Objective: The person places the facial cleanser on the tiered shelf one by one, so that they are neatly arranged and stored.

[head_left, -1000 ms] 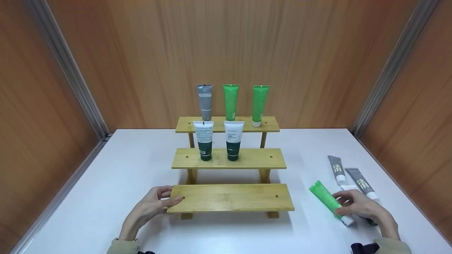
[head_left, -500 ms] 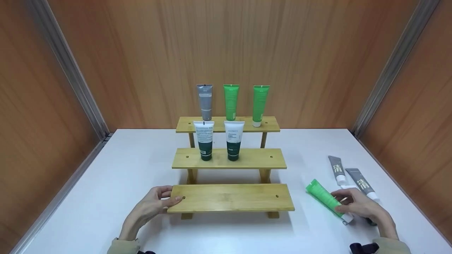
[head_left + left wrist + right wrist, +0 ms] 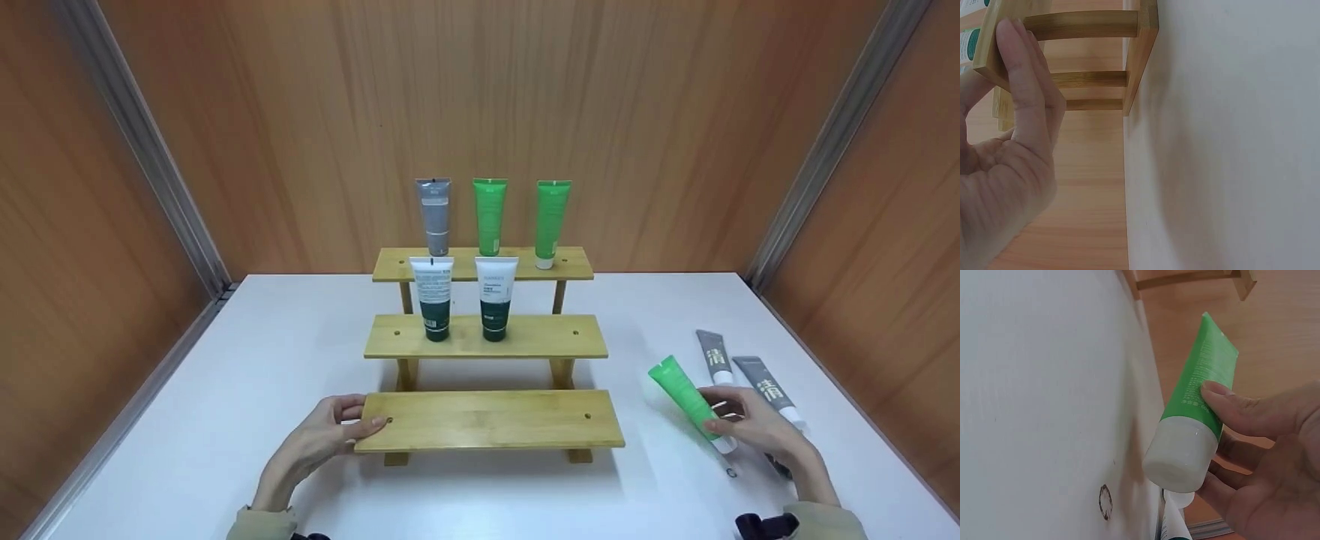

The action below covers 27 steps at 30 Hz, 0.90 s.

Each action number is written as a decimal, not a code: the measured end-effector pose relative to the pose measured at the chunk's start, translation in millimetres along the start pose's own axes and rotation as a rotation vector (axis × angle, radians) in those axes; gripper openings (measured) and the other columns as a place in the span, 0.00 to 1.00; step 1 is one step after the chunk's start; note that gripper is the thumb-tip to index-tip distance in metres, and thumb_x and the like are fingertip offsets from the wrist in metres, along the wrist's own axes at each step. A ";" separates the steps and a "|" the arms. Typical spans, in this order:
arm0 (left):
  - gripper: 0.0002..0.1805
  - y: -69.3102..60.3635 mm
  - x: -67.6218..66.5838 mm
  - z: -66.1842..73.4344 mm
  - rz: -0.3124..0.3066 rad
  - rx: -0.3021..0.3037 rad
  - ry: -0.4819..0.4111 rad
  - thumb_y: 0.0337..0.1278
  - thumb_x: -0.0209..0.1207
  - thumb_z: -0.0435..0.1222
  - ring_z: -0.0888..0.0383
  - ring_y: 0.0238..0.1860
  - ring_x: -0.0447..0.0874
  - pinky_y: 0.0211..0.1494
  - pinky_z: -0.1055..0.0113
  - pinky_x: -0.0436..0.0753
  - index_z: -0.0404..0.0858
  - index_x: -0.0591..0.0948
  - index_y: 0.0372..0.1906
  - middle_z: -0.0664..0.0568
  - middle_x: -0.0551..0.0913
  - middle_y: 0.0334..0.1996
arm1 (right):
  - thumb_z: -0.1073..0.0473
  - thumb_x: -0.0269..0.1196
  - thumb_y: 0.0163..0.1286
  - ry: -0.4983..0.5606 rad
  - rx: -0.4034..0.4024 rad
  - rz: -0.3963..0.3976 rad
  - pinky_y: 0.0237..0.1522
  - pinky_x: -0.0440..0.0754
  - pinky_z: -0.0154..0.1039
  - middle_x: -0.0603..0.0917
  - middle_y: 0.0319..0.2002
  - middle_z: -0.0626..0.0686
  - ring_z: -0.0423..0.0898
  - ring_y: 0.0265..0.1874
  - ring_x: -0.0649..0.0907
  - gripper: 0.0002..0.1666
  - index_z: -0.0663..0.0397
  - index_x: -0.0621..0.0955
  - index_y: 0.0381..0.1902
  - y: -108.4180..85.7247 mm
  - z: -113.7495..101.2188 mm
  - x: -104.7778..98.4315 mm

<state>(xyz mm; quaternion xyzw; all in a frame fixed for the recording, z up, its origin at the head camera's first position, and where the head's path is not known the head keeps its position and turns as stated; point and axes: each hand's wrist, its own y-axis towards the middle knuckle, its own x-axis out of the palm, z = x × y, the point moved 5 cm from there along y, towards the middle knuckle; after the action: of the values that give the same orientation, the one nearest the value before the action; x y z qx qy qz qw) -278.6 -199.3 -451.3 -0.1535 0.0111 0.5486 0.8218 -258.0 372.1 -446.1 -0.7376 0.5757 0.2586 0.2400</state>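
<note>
My left hand (image 3: 319, 435) grips the left end of the lowest board (image 3: 491, 421) of a three-tier wooden display stand, thumb on top and fingers beneath in the left wrist view. In my right hand (image 3: 761, 427) is a green squeeze tube (image 3: 684, 391), pinched between thumb and fingers near its white cap (image 3: 1180, 453). The tube is tilted and held just above the white table. Two grey tubes, one (image 3: 715, 356) behind the other (image 3: 766, 386), lie beyond that hand. A dark-ended tube (image 3: 780, 466) lies mostly hidden beneath it.
On the top board (image 3: 480, 264) stand a grey-blue tube (image 3: 436, 217) and two green tubes, one central (image 3: 490, 217) and one rightward (image 3: 552, 221). Two white-and-dark-green tubes, left (image 3: 433, 300) and right (image 3: 495, 300), occupy the middle board (image 3: 551, 341). Wooden panels enclose the table.
My right hand has lifted the green tube and moved it slightly away from me, exposing a small ring mark on the table. The left hand and the stand stay put.
</note>
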 end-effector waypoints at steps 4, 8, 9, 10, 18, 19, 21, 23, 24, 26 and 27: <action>0.46 -0.6 0.6 0.6 -0.018 0.007 -0.021 0.63 0.66 0.44 0.60 0.44 0.86 0.46 0.66 0.87 0.18 0.59 0.71 0.35 0.80 0.59 | 0.66 0.65 0.67 0.040 0.004 0.056 0.46 0.80 0.29 0.76 0.60 0.74 0.44 0.50 0.81 0.36 0.80 0.67 0.67 1.6 -4.6 0.5; 0.46 -0.4 0.5 0.7 -0.032 0.009 -0.043 0.64 0.66 0.43 0.60 0.44 0.86 0.46 0.66 0.87 0.17 0.58 0.71 0.38 0.82 0.58 | 0.66 0.63 0.69 0.077 0.011 0.098 0.47 0.79 0.27 0.73 0.63 0.76 0.47 0.53 0.81 0.36 0.81 0.64 0.69 2.7 -7.2 2.2; 0.45 -0.2 0.3 0.5 -0.029 0.005 -0.042 0.64 0.66 0.43 0.60 0.44 0.86 0.45 0.66 0.87 0.17 0.58 0.71 0.39 0.82 0.57 | 0.66 0.62 0.70 0.078 0.017 0.105 0.47 0.79 0.26 0.73 0.63 0.76 0.50 0.55 0.81 0.37 0.81 0.63 0.69 2.9 -7.3 2.5; 0.45 0.0 0.2 0.3 -0.025 0.001 -0.043 0.64 0.66 0.43 0.61 0.44 0.86 0.45 0.66 0.86 0.18 0.59 0.71 0.40 0.83 0.57 | 0.65 0.62 0.71 0.082 0.021 0.112 0.48 0.78 0.25 0.72 0.64 0.76 0.54 0.57 0.81 0.37 0.80 0.62 0.70 3.2 -7.6 2.8; 0.48 -0.2 -0.7 -1.9 0.003 -0.023 -0.004 0.64 0.65 0.44 0.60 0.46 0.85 0.49 0.63 0.86 0.17 0.55 0.72 0.33 0.79 0.60 | 0.65 0.62 0.72 0.153 0.048 0.166 0.49 0.78 0.24 0.73 0.63 0.72 0.41 0.55 0.79 0.38 0.78 0.61 0.71 4.8 -9.8 2.8; 0.47 -0.2 -0.9 -2.2 0.006 -0.026 -0.001 0.64 0.65 0.44 0.60 0.46 0.85 0.49 0.63 0.86 0.17 0.55 0.72 0.33 0.79 0.61 | 0.64 0.62 0.72 0.163 0.050 0.172 0.49 0.78 0.24 0.73 0.63 0.71 0.35 0.53 0.79 0.38 0.77 0.61 0.71 5.0 -10.2 2.7; 0.47 0.1 -1.2 -2.6 0.010 -0.031 -0.002 0.64 0.66 0.44 0.60 0.46 0.85 0.50 0.62 0.85 0.17 0.56 0.72 0.33 0.79 0.61 | 0.64 0.62 0.72 0.188 0.045 0.181 0.50 0.78 0.24 0.73 0.63 0.71 0.27 0.49 0.77 0.38 0.77 0.61 0.71 5.3 -11.1 2.5; 0.47 0.1 -0.9 -2.3 0.010 -0.035 -0.006 0.64 0.66 0.44 0.60 0.47 0.85 0.50 0.63 0.85 0.18 0.56 0.72 0.33 0.78 0.61 | 0.64 0.63 0.72 0.215 0.040 0.193 0.50 0.78 0.24 0.73 0.63 0.71 0.23 0.47 0.76 0.37 0.77 0.62 0.71 5.7 -12.5 2.3; 0.47 0.0 -0.7 -2.0 0.012 -0.038 -0.009 0.63 0.66 0.44 0.60 0.47 0.85 0.50 0.63 0.85 0.18 0.57 0.72 0.33 0.78 0.62 | 0.64 0.63 0.72 0.225 0.038 0.197 0.50 0.78 0.24 0.73 0.63 0.71 0.22 0.46 0.76 0.38 0.77 0.62 0.71 6.0 -13.0 2.3; 0.47 0.2 -0.9 -2.0 0.015 -0.040 -0.008 0.63 0.66 0.44 0.59 0.47 0.85 0.50 0.63 0.85 0.18 0.57 0.72 0.34 0.79 0.61 | 0.64 0.63 0.71 0.238 0.038 0.205 0.50 0.78 0.24 0.73 0.63 0.71 0.22 0.46 0.77 0.38 0.77 0.61 0.71 6.4 -13.6 2.4; 0.47 0.3 -1.0 -2.2 0.019 -0.041 -0.006 0.62 0.67 0.44 0.59 0.47 0.85 0.50 0.63 0.85 0.18 0.57 0.72 0.34 0.79 0.61 | 0.63 0.63 0.71 0.244 0.039 0.208 0.50 0.78 0.23 0.73 0.63 0.70 0.21 0.47 0.77 0.38 0.77 0.61 0.71 6.7 -13.8 2.5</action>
<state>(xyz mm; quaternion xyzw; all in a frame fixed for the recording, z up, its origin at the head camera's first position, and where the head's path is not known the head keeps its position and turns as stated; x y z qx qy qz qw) -278.9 -200.7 -453.3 -0.1686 -0.0014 0.5569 0.8133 -262.6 359.8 -437.7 -0.6951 0.6788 0.1795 0.1546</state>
